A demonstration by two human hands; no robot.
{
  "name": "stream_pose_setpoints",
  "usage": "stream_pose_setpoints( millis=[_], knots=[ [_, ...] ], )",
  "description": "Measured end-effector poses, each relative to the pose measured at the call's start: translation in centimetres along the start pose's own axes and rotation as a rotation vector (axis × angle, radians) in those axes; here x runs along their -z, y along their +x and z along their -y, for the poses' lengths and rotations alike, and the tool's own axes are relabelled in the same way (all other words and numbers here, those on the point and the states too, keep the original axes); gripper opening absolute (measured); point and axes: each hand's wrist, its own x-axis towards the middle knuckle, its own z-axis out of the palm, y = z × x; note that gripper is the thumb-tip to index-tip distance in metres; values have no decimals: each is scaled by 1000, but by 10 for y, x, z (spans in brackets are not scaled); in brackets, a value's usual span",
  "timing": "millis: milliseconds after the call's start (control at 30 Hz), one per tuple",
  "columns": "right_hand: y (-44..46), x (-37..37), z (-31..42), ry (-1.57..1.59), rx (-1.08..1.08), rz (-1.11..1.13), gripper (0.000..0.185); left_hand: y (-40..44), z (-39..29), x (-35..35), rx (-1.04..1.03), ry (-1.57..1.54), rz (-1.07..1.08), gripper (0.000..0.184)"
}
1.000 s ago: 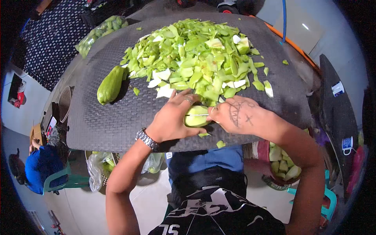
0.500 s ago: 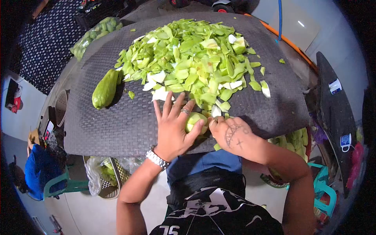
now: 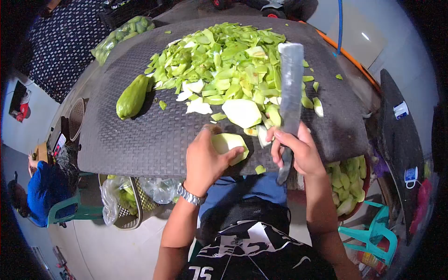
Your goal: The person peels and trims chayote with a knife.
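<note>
My left hand point(image 3: 205, 156) is closed round a peeled, pale green chayote half point(image 3: 229, 145) near the table's front edge. In my right hand point(image 3: 301, 151) is a knife point(image 3: 291, 84), its wide blade pointing up and away from me. Another half point(image 3: 242, 113) lies with its pale cut face up just beyond my left hand. Behind it spreads a big heap of green peelings point(image 3: 224, 60). An unpeeled green chayote point(image 3: 132, 98) rests to the left of the heap.
The dark woven table point(image 3: 154, 144) spans the middle. Below its right edge stands a tub of peeled pieces point(image 3: 346, 186); below the left, a basket point(image 3: 135, 219) with plastic bags. A person in blue point(image 3: 49, 186) is at far left. A green stool point(image 3: 373, 233) stands lower right.
The chayote under my hands is now in two halves, one lying near the heap. My right hand has turned and lifted, with the knife blade now upright in view.
</note>
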Motion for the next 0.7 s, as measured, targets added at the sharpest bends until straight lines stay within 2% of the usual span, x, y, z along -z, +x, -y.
stream_pose_setpoints(
  millis=[100, 133, 233, 267, 367, 467, 500, 567, 633, 700],
  knots=[
    [5, 2, 1, -188, -141, -13, 33, 12, -5, 6, -91, 65, 189, 64],
    [7, 6, -2, -395, -167, -50, 33, 15, -9, 10, -68, 83, 280, 62],
    [10, -3, 1, -993, 240, -220, 33, 25, -9, 11, -89, 49, 440, 64],
    [7, -6, 11, -929, 115, -237, 36, 26, -10, 12, -69, 58, 470, 66],
    [10, 1, 0, -1137, 242, -293, 43, 24, -2, 9, 6, -16, 508, 56],
    [1, -4, 9, -976, 277, -208, 54, 16, 6, 5, 342, -741, 484, 46],
    [-4, -7, 9, -895, 252, -162, 68, 12, 3, 4, 333, -944, 515, 42],
    [-13, -12, 4, -886, 360, -53, 79, -1, -3, 2, 312, -1351, 571, 37],
    [-24, -20, 9, -1068, 413, 24, 91, -8, 12, -8, 323, -1245, 632, 50],
    [-29, -26, 4, -1145, 609, -22, 92, -21, 9, -20, 252, -963, 416, 54]
  ],
)
